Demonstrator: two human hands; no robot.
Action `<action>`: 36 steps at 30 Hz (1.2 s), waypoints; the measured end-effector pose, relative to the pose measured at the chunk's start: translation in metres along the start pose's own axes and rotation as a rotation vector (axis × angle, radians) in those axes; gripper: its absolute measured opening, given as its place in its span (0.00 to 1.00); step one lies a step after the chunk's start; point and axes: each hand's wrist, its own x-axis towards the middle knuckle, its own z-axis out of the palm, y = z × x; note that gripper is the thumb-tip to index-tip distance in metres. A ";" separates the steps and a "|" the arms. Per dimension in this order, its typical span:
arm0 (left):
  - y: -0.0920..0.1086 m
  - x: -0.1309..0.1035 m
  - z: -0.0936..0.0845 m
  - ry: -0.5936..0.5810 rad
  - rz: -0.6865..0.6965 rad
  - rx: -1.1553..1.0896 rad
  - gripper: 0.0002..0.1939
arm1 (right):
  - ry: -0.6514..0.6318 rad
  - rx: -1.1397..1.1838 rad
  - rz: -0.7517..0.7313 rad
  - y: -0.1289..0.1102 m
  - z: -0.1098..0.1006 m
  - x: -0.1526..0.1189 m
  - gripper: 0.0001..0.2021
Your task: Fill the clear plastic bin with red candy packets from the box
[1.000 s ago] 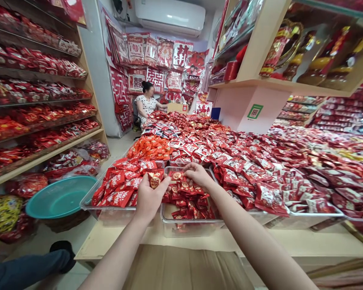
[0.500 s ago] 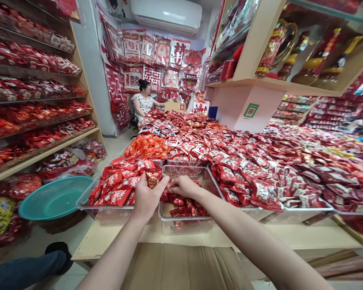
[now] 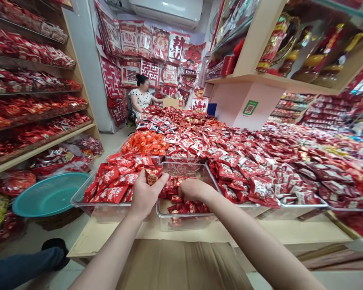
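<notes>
My left hand point(image 3: 145, 192) is closed around a small red candy packet point(image 3: 153, 175) with gold lettering, its thumb stretched along the side. More red packets point(image 3: 172, 186) lie against its thumb, partly inside the clear plastic bin point(image 3: 186, 224). Over that bin my right hand point(image 3: 194, 189) bends down with curled fingers among the packets. Its fingertips are hidden, so I cannot make out what is in them. Loose dark red packets point(image 3: 189, 208) cover part of the bin's floor below the right hand.
A bin of brighter red packets point(image 3: 111, 187) stands on the left, with heaps of red packets point(image 3: 238, 161) behind and to the right. A teal basin point(image 3: 53, 195) is at the lower left, near a leg point(image 3: 27, 262). A person point(image 3: 138, 98) sits at the back.
My right hand has moved away from my left hand, rightward and down to the packets in the bin. My left hand still holds its packet. The whole view has shifted slightly.
</notes>
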 end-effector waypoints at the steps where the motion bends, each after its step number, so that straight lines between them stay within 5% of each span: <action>1: 0.000 0.000 0.000 -0.001 -0.001 0.004 0.09 | -0.068 -0.040 0.032 -0.001 0.002 -0.002 0.13; 4: -0.001 0.001 -0.001 0.007 -0.002 0.016 0.09 | -0.158 -0.096 0.048 -0.002 0.009 -0.003 0.14; 8: -0.001 0.002 -0.002 0.016 0.001 0.030 0.10 | -0.092 0.030 -0.035 0.010 0.009 -0.003 0.12; 15: 0.000 0.000 -0.003 -0.006 -0.005 0.046 0.10 | 0.294 0.817 -0.267 0.039 0.004 -0.016 0.07; 21: 0.005 0.004 -0.003 -0.082 -0.025 0.121 0.14 | 0.469 1.459 -0.098 0.037 0.016 -0.008 0.15; 25: 0.010 0.006 -0.001 -0.183 -0.059 0.196 0.14 | 0.493 1.561 -0.085 0.032 0.017 -0.006 0.17; 32: 0.011 0.006 0.000 -0.178 -0.054 0.254 0.11 | 0.529 1.632 -0.165 0.033 0.017 -0.006 0.14; 36: 0.012 0.003 0.000 -0.115 -0.038 0.270 0.13 | 0.656 1.288 0.169 0.047 0.014 0.006 0.05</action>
